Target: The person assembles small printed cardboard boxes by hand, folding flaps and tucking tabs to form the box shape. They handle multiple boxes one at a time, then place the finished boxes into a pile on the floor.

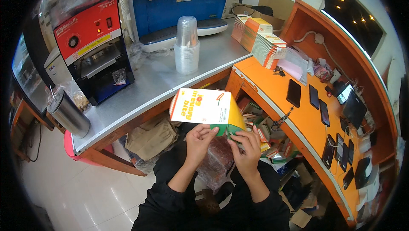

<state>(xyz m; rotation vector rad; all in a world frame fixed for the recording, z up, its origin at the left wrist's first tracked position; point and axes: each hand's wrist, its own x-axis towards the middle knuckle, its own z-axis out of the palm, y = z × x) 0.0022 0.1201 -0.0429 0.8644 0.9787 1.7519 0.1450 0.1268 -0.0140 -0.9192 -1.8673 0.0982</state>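
Over my lap I hold a printed cardboard food box [208, 107], white on its broad panel with yellow and green on the side toward me. My left hand [198, 142] pinches the green lower edge between thumb and fingers. At the right corner of that same edge, my right hand [247, 146] has its fingers closed on a green flap. The box's underside and far side are hidden from me.
Ahead is a metal counter [151, 73] with a red-and-black cup sealer [91, 39], stacked clear plastic cups [186, 54] and a steel tumbler [70, 114]. On the orange desk [279, 84] at right lie several phones [294, 92] and stacked flat boxes [268, 47]. Cartons lie below.
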